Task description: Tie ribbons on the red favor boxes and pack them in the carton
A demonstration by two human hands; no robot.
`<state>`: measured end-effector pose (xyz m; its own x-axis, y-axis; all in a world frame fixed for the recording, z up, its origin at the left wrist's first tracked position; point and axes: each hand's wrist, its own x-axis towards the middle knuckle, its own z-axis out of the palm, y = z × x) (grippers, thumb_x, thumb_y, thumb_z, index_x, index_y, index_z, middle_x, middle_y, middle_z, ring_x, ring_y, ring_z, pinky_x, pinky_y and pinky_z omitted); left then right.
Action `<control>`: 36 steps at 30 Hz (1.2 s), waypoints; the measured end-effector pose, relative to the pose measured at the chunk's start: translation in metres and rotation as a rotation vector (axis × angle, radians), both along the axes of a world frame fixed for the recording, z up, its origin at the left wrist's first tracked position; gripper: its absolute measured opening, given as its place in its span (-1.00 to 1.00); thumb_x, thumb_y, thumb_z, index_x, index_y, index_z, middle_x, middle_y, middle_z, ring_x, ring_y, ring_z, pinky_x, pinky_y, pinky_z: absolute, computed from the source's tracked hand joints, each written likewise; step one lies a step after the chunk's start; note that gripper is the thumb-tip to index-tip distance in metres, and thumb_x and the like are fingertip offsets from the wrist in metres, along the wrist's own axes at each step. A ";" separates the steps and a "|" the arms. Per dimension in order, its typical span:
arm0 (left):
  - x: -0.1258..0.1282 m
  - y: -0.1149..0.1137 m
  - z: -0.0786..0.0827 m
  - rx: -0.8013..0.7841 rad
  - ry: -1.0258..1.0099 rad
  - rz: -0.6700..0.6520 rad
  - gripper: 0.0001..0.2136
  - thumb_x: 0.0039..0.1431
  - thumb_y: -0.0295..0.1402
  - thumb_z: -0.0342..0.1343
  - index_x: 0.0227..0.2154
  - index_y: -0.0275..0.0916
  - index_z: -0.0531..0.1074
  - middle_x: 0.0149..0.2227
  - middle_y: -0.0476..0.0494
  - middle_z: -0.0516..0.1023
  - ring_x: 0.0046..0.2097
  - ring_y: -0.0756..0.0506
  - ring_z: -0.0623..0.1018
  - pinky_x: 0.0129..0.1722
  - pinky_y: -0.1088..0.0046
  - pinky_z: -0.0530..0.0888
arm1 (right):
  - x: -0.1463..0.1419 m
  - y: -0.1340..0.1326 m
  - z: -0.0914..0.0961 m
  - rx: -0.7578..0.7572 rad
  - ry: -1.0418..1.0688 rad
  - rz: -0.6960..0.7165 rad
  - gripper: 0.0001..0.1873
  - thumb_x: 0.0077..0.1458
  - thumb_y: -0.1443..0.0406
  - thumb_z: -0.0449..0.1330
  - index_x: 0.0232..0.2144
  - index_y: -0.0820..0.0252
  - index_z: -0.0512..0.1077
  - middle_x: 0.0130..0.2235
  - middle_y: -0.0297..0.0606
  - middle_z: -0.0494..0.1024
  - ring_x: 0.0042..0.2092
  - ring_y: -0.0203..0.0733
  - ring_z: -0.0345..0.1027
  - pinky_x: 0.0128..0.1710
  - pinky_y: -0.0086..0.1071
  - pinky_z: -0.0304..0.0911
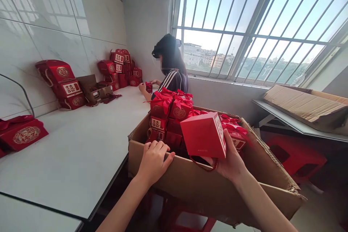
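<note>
in the head view, we see the big carton point(206, 181) of brown corrugated cardboard, its rim frayed and pale. inside it sit cube-like gift boxes point(181, 110) of smooth red card, stacked and topped with glossy ribbon bows. left of the carton runs a flat white tabletop point(108, 130), and along its far edge, against shiny marbled tiles point(54, 25), more red boxes point(119, 67) stand piled up. beyond the carton, a co-worker point(174, 81) in a dark striped sleeve handles a small red box point(148, 87).

our right hand point(231, 161) grips a red box point(202, 136) above the carton's near side. it is tilted, with plain matte faces, crisp edges, a white panel of red characters on its right face, and a dark red cord point(203, 166) looping below. our left hand point(155, 157) drapes bent fingers over the carton's near rim; we cannot tell how firmly.
</note>
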<state>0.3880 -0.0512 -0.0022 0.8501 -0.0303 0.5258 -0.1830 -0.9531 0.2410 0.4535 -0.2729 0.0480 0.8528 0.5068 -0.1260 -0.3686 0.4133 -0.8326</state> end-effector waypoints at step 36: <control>-0.020 -0.049 0.021 -0.048 -0.189 -0.206 -0.79 0.09 -0.28 0.11 -0.23 -0.24 0.37 -0.25 -0.16 0.50 -0.18 -0.17 0.48 -0.13 0.20 0.39 | 0.097 -0.049 0.031 -0.623 -0.675 -0.613 -0.39 -0.18 0.02 0.34 -0.07 0.07 0.33 -0.11 -0.18 0.50 -0.05 0.07 0.40 -0.02 0.04 0.32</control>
<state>0.3684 -0.1000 0.0183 0.7153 -0.1636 0.6794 -0.4180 -0.8792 0.2284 0.5510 -0.3217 0.0792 0.9274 -0.0158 0.3738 0.3641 -0.1912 -0.9115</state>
